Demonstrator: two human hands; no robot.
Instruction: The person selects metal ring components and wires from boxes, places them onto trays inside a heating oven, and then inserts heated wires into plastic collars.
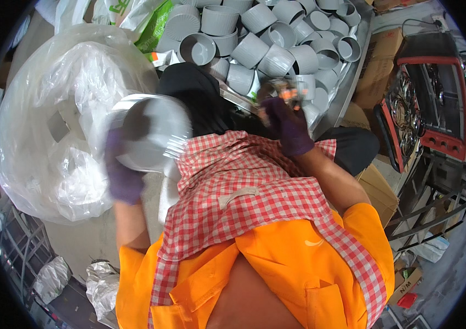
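My left hand (125, 178), in a purple glove, holds a large light-grey round pot (153, 129) by its left side. Motion smears both, and the pot's hollow inside faces up. My right hand (290, 130), gloved in purple too, is closed around a small dark object with orange patches (285, 92). Blur hides what kind of thing it is. It sits at the near edge of a heap of grey ribbed pots (277, 60), beyond my knees.
A metal tray wall (348, 90) bounds the heap on the right. At left bulges a big clear plastic bag (30, 131). A red-framed appliance (455, 145) stands at the right beside cardboard boxes (378, 60). My checked apron (227, 186) covers my lap.
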